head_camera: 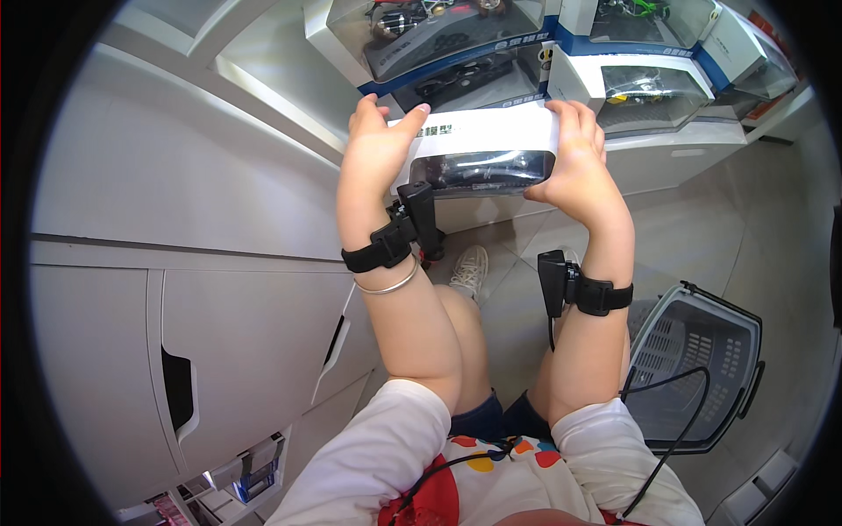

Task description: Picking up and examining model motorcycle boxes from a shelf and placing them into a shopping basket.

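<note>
A white cardboard model box with a clear plastic window (490, 135) is held up in front of the shelf, its window facing me. My left hand (388, 131) is at its left end, thumb on the upper edge. My right hand (575, 154) grips its right end, fingers at the top corner and thumb under the lower corner. Right behind it, two larger boxed models (454, 33) stand one above the other. What is inside the held box is dark and cannot be made out.
More windowed model boxes (651, 95) stand on the white shelf (684, 154) at the upper right. White cabinets (256, 329) line the left side. A grey plastic shopping basket (697, 368) stands on the tiled floor by my right leg. Black cables hang from my right wrist device.
</note>
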The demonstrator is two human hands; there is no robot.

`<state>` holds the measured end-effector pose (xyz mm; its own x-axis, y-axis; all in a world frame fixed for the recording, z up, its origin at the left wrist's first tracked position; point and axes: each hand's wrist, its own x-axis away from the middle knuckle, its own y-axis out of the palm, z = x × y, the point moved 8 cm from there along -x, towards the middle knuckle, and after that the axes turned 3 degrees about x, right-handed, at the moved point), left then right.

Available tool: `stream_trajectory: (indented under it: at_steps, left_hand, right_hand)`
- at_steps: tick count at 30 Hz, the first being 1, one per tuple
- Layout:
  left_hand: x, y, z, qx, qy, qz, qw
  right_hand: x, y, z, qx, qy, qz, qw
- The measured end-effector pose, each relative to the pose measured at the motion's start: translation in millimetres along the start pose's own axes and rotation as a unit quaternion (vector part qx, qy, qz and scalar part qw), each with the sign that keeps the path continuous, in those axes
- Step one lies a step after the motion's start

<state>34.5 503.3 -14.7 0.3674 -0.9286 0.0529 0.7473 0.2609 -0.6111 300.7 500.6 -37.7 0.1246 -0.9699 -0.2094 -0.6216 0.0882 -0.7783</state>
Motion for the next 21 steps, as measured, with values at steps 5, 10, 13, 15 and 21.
stream_trajectory:
  at_steps: [5, 10, 13, 15, 21]
  left_hand:
    - [-7, -9, -4, 0.035, 0.014, 0.044, 0.998]
    - [-6, -11, 6, 0.034, 0.031, 0.074, 0.996]
    - [-1, -12, 14, 0.043, 0.054, 0.077, 0.995]
    - [1, -12, 17, 0.034, 0.070, 0.082, 0.994]
    - [6, -17, 25, 0.025, 0.097, 0.101, 0.990]
  right_hand:
    - [0, -2, -2, -0.041, -0.025, -0.005, 0.999]
    - [2, -6, -6, -0.068, -0.037, -0.020, 0.997]
    - [0, -7, -6, -0.047, -0.052, -0.005, 0.998]
    - [-1, -5, -4, -0.055, -0.054, -0.011, 0.997]
    - [2, 0, 1, -0.039, -0.037, -0.055, 0.997]
